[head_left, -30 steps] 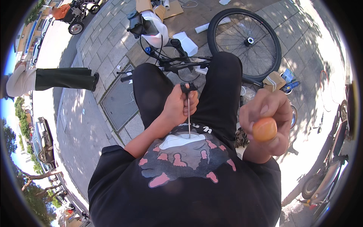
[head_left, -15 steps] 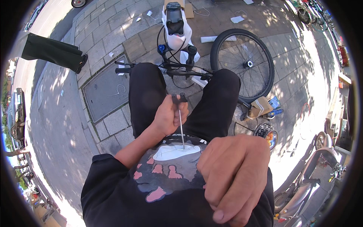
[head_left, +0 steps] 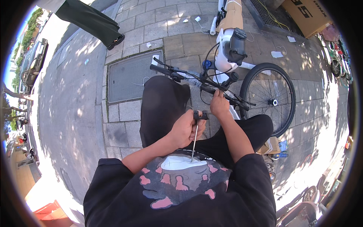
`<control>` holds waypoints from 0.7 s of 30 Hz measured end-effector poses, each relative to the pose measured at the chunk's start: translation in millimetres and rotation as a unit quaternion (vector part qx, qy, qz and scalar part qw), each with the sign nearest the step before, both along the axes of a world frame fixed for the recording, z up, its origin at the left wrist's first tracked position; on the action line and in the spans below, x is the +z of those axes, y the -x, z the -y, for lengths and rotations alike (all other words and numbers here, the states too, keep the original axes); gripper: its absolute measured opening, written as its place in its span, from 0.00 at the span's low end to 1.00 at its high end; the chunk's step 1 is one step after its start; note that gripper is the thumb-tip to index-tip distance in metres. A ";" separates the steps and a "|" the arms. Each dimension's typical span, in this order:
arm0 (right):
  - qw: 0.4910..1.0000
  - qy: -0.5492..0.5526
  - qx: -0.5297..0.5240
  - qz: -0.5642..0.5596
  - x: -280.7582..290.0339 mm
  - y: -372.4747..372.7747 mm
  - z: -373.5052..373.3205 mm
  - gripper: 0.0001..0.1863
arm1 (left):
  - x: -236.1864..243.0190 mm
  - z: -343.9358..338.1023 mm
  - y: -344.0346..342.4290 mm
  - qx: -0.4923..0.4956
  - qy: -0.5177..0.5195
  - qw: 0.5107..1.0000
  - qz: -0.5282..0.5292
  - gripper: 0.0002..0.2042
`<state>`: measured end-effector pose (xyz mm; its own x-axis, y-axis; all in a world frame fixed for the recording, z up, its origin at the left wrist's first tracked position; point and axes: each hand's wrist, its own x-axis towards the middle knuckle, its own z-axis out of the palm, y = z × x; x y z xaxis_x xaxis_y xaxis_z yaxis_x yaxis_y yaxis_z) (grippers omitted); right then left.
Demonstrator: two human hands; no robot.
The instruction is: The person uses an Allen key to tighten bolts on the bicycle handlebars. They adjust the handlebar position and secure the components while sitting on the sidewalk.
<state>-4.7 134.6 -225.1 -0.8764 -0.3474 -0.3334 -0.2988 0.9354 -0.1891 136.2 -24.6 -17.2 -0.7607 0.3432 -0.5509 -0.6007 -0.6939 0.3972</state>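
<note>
My left hand (head_left: 189, 125) is closed around the black handle of a T-handled tool (head_left: 200, 115), whose thin metal shaft points down toward my shirt. My right hand (head_left: 219, 102) reaches to the black handlebar (head_left: 207, 89) of a bicycle, fingers curled at it among the cables. The bicycle's front end has white wrapping (head_left: 223, 53), cardboard on the frame, and a black part at the top. A detached wheel (head_left: 273, 102) lies on the paving to the right of the handlebar.
A person's dark green trouser legs (head_left: 87, 22) stand upper left, near parked cars (head_left: 34, 64). A cardboard box (head_left: 304, 17) is at top right, scraps of white paper lie on the paving (head_left: 132, 36), bicycles (head_left: 336, 64) stand at far right, and a scooter (head_left: 298, 213) is at lower right.
My right hand has moved from near my face, where it held an orange round item, forward to the handlebar; that item is out of sight. The view has shifted and my right knee has dropped outward.
</note>
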 end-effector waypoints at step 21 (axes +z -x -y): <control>0.948 0.120 0.205 -0.211 158.7 -76.1 -46.8 0.14 | 21.9 -33.3 -48.1 -0.129 0.035 0.962 -0.236 0.19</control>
